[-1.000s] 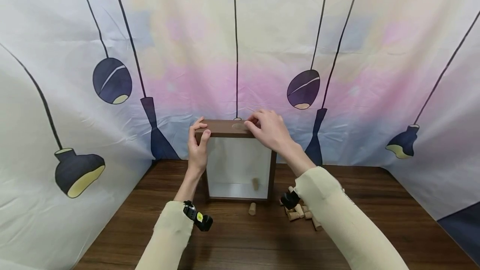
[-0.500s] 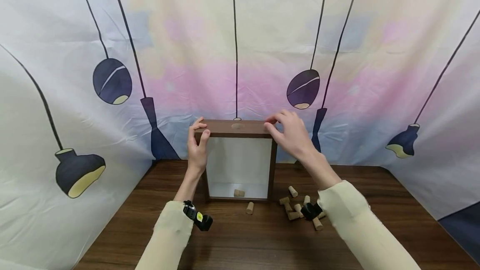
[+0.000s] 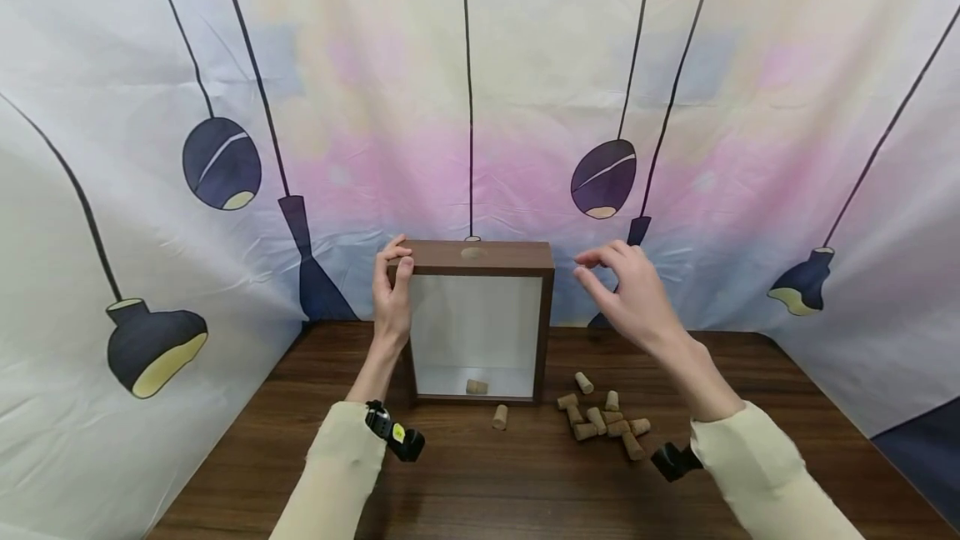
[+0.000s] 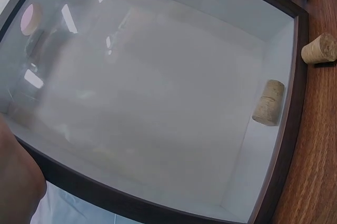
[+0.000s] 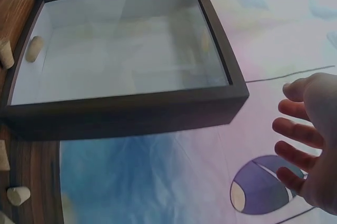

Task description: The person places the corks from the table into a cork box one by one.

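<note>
A brown wood-framed shadow box point(image 3: 547, 332) with a clear front and a round hole point(image 3: 474, 253) in its top stands upright on the table. My left hand point(image 3: 392, 294) grips its upper left corner, thumb on the front and fingers over the top. Inside, one cork point(image 3: 477, 387) lies on its side on the bottom; the left wrist view shows this cork point(image 4: 269, 103) near the frame's lower edge. My right hand point(image 3: 632, 294) is in the air right of the box, touching nothing, with fingers loosely bent and nothing between them, as the right wrist view confirms.
A single cork point(image 3: 500, 417) is on the table just in front of the box. Several more corks point(image 3: 596, 421) lie in a loose pile to the right on the dark wooden table point(image 3: 480, 490). Behind hangs a cloth backdrop point(image 3: 420, 148) printed with lamps.
A cork that was dropping inside the box now lies on its bottom. My right hand has moved from the top hole rightward, away from the box. The left hand keeps its grip.
</note>
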Demonstrator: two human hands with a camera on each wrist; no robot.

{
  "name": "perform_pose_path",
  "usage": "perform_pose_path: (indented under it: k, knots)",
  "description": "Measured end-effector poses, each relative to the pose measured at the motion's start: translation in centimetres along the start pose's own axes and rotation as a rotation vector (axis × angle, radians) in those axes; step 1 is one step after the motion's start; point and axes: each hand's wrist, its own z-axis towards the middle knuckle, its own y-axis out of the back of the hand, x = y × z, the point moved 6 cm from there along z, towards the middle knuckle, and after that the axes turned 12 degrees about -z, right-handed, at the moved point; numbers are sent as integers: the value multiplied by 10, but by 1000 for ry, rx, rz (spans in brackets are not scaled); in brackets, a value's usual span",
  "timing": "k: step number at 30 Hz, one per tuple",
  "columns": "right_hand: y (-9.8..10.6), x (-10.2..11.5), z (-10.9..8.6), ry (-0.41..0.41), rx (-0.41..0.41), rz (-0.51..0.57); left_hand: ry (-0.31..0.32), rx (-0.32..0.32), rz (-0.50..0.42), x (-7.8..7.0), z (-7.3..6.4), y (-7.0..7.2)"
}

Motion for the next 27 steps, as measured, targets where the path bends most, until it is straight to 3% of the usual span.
perform_pose_path:
  k: [10, 27]
  knots:
    - [6, -19, -35, -23, 69, -39, -27, 7, -8, 1, 0, 0]
    - [-9, -50, -100, 5, 104, -104, -37, 1, -14, 2, 1, 1]
